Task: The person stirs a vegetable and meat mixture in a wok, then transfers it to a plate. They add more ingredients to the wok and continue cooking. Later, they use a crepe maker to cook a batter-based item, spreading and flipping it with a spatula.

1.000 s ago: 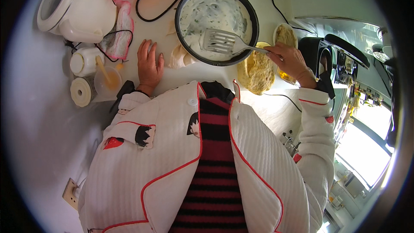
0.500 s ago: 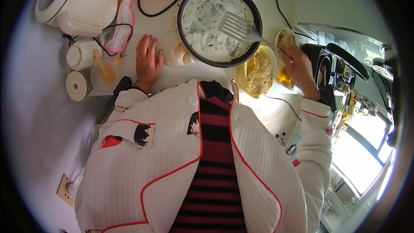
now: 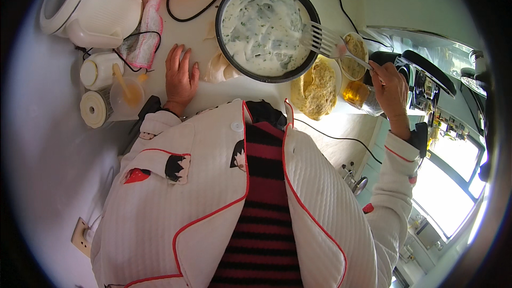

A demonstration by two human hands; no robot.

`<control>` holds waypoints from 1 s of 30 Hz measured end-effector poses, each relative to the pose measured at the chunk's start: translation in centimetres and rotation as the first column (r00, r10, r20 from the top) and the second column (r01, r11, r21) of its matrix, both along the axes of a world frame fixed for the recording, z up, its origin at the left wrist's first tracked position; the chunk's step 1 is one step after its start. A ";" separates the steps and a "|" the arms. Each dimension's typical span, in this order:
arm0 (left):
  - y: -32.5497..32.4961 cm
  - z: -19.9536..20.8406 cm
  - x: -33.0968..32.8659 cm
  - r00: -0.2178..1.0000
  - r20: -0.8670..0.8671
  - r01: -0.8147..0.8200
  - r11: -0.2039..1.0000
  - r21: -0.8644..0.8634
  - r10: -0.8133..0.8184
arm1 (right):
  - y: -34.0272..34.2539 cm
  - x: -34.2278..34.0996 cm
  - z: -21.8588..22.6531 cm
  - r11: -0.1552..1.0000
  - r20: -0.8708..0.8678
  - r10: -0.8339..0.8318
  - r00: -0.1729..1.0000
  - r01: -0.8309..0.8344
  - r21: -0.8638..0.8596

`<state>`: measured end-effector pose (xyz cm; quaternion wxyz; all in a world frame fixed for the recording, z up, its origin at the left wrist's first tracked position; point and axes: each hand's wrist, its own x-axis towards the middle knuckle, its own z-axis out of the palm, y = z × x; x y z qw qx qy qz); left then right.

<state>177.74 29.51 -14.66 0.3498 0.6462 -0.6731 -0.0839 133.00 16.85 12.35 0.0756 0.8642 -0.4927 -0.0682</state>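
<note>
A round dark electric pan (image 3: pixel 221 48) stands on the counter, its hinged lid raised at the back. White batter (image 3: pixel 261 29) flecked with green is spread across its inside. My right hand (image 3: pixel 390 86) is closed round the handle of a slotted spatula (image 3: pixel 326 41); the blade hangs over the pan's right rim. On the counter left of the pan, my left hand (image 3: pixel 181 80) lies flat with its fingers apart, holding nothing. Beside it is a pale, crumpled-looking piece (image 3: pixel 220 68) whose kind I cannot tell. Browned flatbreads (image 3: pixel 314 89) are piled on a plate right of the pan.
A small bowl of food (image 3: pixel 353 58) and a jar of yellow liquid (image 3: pixel 356 95) sit near my right hand. Leftward stand a white appliance (image 3: pixel 104 10), a pink-edged cloth (image 3: pixel 146 37), a cup with a brush (image 3: pixel 128 95) and white-lidded jars (image 3: pixel 96 108). Black cords (image 3: pixel 184 18) cross the counter.
My right hand has moved right and slightly down, drawing the spatula from over the batter to the pan's right rim. My left hand stays flat on the counter.
</note>
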 end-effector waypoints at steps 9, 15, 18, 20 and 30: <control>0.1 -0.2 0.1 1.000 -0.010 0.000 1.000 0.000 0.000 | 0.8 6.9 -7.0 0.942 0.353 -0.014 0.936 -0.106 0.318; 0.1 0.1 -0.1 0.999 -0.041 -0.006 1.000 0.003 0.006 | 1.2 4.0 -7.0 0.959 0.275 -0.121 0.954 0.041 0.279; 0.1 0.2 -0.1 0.999 -0.042 -0.009 1.000 0.016 0.010 | 2.1 1.6 -5.9 0.966 0.210 -0.207 0.955 0.167 0.197; 0.2 0.2 -0.1 0.999 -0.042 -0.013 1.000 0.018 0.014 | 3.1 0.7 -5.9 0.952 0.235 -0.286 0.929 0.249 0.176; 0.1 0.3 -0.1 1.000 -0.025 -0.005 1.000 0.022 0.006 | 8.6 6.3 -11.8 0.883 0.506 -0.467 0.725 0.347 0.317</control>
